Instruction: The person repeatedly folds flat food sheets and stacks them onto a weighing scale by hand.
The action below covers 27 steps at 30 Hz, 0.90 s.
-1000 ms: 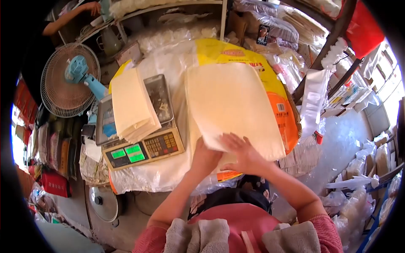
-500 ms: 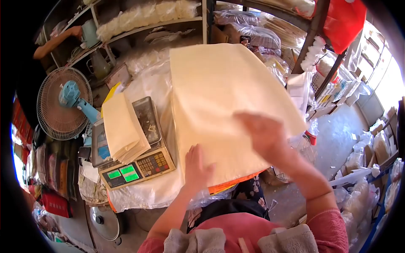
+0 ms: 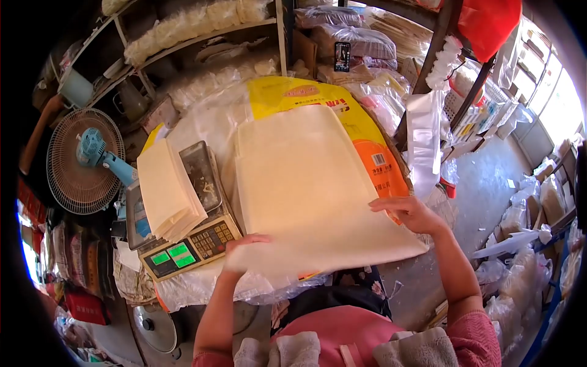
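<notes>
A large cream-coloured thin sheet [image 3: 299, 177], folded over itself, lies on the work surface in front of me. Its near edge [image 3: 342, 260] sags toward my lap, slightly blurred. My left hand [image 3: 241, 248] rests at the sheet's near left corner, fingers stretched out to the right. Over the right side of the sheet is my right hand [image 3: 403, 212], its fingers extended left and the thumb apart below them. To the left, a digital scale [image 3: 189, 248] with green displays carries a folded stack of similar sheets [image 3: 168, 189].
Under the sheet lies a yellow and orange printed bag [image 3: 373, 153]. Left of the scale stands a fan [image 3: 85, 160], with another person's arm [image 3: 40, 131] behind it. Shelves [image 3: 208, 40] with bundles line the back; a phone [image 3: 342, 56] stands there. Plastic-wrapped packs [image 3: 520, 287] lie right.
The sheet's far part has come toward me, uncovering the printed bag. My right hand moved right and my left hand moved left. The view shifted slightly.
</notes>
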### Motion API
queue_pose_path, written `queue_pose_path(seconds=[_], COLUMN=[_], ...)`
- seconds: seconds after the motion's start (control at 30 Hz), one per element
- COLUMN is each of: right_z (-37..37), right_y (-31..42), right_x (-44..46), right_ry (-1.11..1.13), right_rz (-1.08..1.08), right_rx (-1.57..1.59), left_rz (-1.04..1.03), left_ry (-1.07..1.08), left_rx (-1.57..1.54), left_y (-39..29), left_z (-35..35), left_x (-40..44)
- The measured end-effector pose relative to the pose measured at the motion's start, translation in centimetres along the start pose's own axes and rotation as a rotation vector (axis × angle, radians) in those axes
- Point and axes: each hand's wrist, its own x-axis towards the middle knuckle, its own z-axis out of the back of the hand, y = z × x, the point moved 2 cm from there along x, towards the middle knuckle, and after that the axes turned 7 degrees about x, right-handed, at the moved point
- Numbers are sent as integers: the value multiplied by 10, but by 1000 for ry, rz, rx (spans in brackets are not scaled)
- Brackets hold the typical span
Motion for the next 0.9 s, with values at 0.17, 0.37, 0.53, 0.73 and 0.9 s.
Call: queue_pose_path(seconds=[0.17, 0.37, 0.53, 0.73, 0.9], right_z=[-12, -38, -48, -42, -69], right_y=[-39, -84, -92, -84, -41], right_x=[1, 54, 89, 98, 95], right_ry=[13, -572, -679, -584, -568], right_rz=[145, -181, -310, -397, 103], right_rx=[-71, 240, -107, -245, -611], left_rz=[62, 263, -216, -161, -182], left_ry=[-193, -465, -506, -153, -159], left_rx=[116, 360, 1169, 1316, 1373], left_y=[12, -12, -15, 5, 8], left_z=[3, -6, -27, -51, -53], left_x=[1, 31, 44, 43, 43])
